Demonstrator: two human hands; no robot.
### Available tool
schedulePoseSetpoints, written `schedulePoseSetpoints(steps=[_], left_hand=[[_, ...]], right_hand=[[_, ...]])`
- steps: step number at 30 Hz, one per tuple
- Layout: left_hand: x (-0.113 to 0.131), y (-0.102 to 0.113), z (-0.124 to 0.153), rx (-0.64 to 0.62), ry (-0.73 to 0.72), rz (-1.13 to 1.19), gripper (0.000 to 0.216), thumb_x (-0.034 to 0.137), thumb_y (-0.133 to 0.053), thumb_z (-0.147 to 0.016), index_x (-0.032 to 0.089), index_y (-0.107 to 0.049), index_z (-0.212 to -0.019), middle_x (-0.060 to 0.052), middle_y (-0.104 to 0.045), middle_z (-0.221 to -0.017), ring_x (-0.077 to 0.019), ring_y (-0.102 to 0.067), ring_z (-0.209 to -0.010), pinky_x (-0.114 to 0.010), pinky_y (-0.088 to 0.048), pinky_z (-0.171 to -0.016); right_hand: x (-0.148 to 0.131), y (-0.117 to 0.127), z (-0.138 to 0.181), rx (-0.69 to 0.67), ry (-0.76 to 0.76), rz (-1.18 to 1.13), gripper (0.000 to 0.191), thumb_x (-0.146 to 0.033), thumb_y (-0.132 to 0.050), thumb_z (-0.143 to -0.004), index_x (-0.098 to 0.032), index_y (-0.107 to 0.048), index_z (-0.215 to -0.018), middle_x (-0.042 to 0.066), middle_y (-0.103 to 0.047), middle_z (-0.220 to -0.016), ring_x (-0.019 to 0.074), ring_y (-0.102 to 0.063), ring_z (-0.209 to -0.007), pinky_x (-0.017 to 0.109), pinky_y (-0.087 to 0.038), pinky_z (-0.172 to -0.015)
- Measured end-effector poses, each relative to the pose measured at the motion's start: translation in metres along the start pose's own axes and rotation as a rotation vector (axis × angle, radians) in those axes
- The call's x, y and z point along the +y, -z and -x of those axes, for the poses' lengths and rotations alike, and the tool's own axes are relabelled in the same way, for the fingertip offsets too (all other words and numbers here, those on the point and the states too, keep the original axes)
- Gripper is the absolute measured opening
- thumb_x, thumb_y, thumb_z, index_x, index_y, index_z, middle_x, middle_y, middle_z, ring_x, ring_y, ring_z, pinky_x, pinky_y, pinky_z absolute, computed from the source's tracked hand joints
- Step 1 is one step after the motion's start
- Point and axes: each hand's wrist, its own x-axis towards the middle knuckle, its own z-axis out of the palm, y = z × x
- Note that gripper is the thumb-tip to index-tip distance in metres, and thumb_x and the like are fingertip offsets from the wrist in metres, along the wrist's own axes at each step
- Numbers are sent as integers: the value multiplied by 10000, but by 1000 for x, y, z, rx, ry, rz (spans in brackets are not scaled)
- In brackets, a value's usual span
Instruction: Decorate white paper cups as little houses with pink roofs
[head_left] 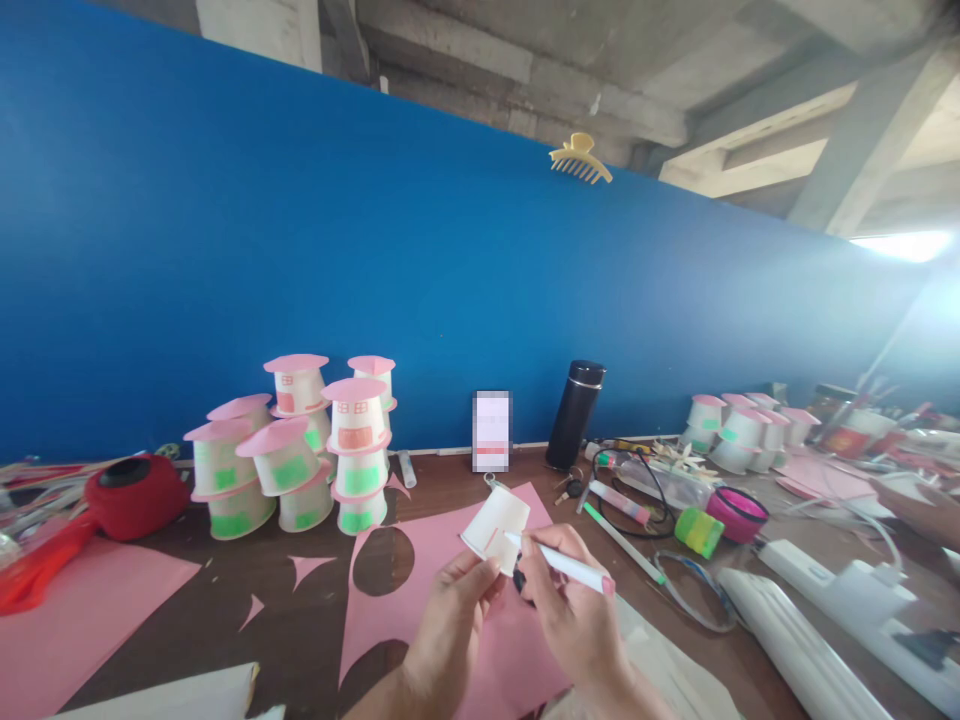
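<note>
Pinching on both sides: my left hand (454, 620) presses a white paper cup (491, 515) between thumb and fingers near its lower edge, and my right hand (574, 600) pinches a marker (577, 570) between thumb and fingers. Behind, a blue partition (420, 230) rises from the brown table (187, 640). Upon the table lies a pink sheet (442, 540) with round cut-outs; the cup is held tilted above it. To the left stand stacked cups (356, 415), pink-topped, some with red windows and doors. A short red line (491, 538) marks the cup beside the marker's tip; whether tip and wall touch I cannot tell. For clean strokes, I should brace the wall from behind, press lightly and keep my left thumb off wet ink. Lettering: none legible on the black bottle (576, 415); the phone's screen (492, 430) is blurred.
</note>
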Motion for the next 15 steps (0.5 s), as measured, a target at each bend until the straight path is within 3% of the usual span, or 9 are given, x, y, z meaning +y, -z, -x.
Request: schedulePoseSetpoints(steps=[4, 15], left_hand=[[2, -2, 0, -11, -12, 2, 246, 235, -688, -784, 129, -740, -1001, -116, -731, -961, -256, -618, -1004, -344, -427, -894], [3, -4, 1, -44, -21, -8, 225, 202, -650, -814, 139, -741, -1009, -99, -731, -963, -240, -612, -993, -320, -423, -859]], right_hand=[[-2, 0, -1, 3, -2, 9, 144, -326, -528, -933, -205, -599, -902, 22, -665, -735, 114, -606, -493, 191, -480, -448], [-3, 0, -1, 8, -6, 38, 166, -348, -524, -931, -204, -602, -906, 18, -653, -706, 128, -608, -512, 198, -463, -435]])
